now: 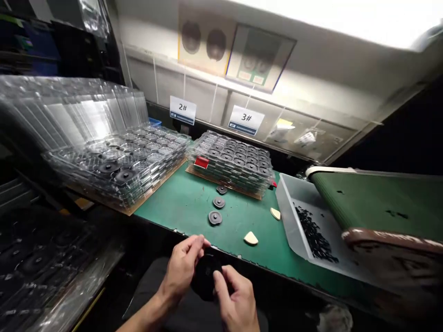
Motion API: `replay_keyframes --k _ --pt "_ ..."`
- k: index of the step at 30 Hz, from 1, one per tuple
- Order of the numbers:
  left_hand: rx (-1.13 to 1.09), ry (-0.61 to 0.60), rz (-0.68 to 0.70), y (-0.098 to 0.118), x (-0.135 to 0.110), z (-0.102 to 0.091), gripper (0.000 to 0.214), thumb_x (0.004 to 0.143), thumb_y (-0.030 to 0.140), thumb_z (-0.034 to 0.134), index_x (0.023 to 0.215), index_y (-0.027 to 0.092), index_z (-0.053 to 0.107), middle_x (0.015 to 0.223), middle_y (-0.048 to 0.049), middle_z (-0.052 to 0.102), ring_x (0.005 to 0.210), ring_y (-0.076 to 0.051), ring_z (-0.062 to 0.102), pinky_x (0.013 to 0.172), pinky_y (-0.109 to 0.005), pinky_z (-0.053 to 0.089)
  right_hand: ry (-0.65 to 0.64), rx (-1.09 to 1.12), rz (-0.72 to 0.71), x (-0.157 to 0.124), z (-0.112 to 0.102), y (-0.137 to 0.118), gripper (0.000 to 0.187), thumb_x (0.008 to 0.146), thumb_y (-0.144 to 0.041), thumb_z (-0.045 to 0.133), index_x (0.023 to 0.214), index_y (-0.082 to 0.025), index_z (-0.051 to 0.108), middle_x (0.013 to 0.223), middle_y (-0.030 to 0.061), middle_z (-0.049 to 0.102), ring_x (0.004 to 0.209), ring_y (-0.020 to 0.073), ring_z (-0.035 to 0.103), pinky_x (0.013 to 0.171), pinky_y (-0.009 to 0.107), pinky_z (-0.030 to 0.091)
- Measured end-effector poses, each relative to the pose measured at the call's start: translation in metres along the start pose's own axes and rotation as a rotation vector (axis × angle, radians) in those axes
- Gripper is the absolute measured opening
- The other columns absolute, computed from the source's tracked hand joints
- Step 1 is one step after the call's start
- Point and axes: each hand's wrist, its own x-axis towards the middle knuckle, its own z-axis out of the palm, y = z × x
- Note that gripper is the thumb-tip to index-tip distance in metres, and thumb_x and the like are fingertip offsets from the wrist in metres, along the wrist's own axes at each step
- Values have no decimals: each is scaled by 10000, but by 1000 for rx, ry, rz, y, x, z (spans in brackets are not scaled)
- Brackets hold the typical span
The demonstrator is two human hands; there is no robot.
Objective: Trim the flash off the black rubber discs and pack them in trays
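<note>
Both hands grip a round black disc-shaped part [204,279] in front of the table's near edge, over my lap. My left hand [183,263] pinches its upper left rim between thumb and fingers. At the lower right rim, my right hand [237,295] holds it with the thumb on the face turned to me. Beyond the hands, three dark round parts with small centre knobs lie in a row on the green table; the nearest disc [215,218] is the largest to see. A cream wedge-shaped piece [251,238] lies to the right, and another wedge [275,213] sits farther back.
A stack of clear trays [231,159] with dark parts stands at the back. Another tray stack [121,157] is on the left. A translucent bin [290,226] with small black pieces stands right, beside a green conveyor belt [387,203]. More parts in trays [38,258] lie lower left.
</note>
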Motion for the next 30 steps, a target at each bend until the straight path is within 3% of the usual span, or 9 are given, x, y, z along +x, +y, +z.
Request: replay_keyframes --k 2,5,11,15,18,21,25,28,30 --pt "18 -181 28 7 -18 -7 424 860 583 720 1042 209 798 998 -88 781 985 -257 703 884 -315 560 10 80 67 -2 -5 -7 599 1012 -711 449 779 -180 598 617 19 545 508 125 497 478 215 408" --pt "9 -389 4 7 -31 -16 668 774 577 811 1368 301 683 1374 -102 714 1319 -350 618 1149 -441 469 20 166 126 -8 -1 -15 733 984 -827 328 852 -162 606 597 7 547 409 95 454 405 195 393" --pt "-94 -439 -119 1 -13 -22 807 696 615 854 1409 298 644 1416 -139 690 1324 -415 614 1168 -519 456 102 34 139 10 2 -15 808 923 -884 378 775 -144 666 549 35 573 433 145 539 443 251 476" --pt "-313 -392 -213 16 4 -26 700 723 495 880 1362 296 675 1495 -127 634 1394 -432 550 1125 -504 512 276 -183 125 57 -47 9 585 963 -709 521 885 -171 736 883 129 713 849 258 677 831 389 561" --pt "-463 -340 -259 31 11 -29 647 756 373 873 1366 310 667 1545 -103 590 1446 -427 492 1087 -469 552 463 -354 142 91 -84 44 442 961 -545 530 1114 -173 713 1355 213 595 1310 387 486 1113 546 376" --pt "-503 -282 -282 40 16 -30 602 794 278 842 1368 319 663 1556 -84 581 1456 -389 490 1111 -407 532 471 -456 134 108 -95 75 308 915 -403 572 1094 -186 697 1454 201 538 1387 410 413 1145 598 291" --pt "-504 -213 -295 38 18 -31 616 811 230 826 1395 293 642 1524 -104 609 1476 -359 469 1185 -421 460 413 -485 79 105 -83 74 212 939 -389 584 967 -187 639 1279 186 636 1246 373 542 1032 522 414" --pt "-484 -160 -307 33 18 -29 653 800 205 833 1411 295 623 1510 -98 624 1493 -337 449 1254 -452 363 292 -405 38 95 -65 36 246 1009 -446 582 966 -204 595 900 66 688 851 241 659 802 360 514" --pt "-447 -131 -317 32 17 -26 657 793 195 842 1402 311 626 1509 -76 628 1492 -313 454 1264 -417 340 190 -311 -16 87 -52 2 232 1058 -449 552 1031 -222 591 848 6 684 710 162 647 697 270 521"
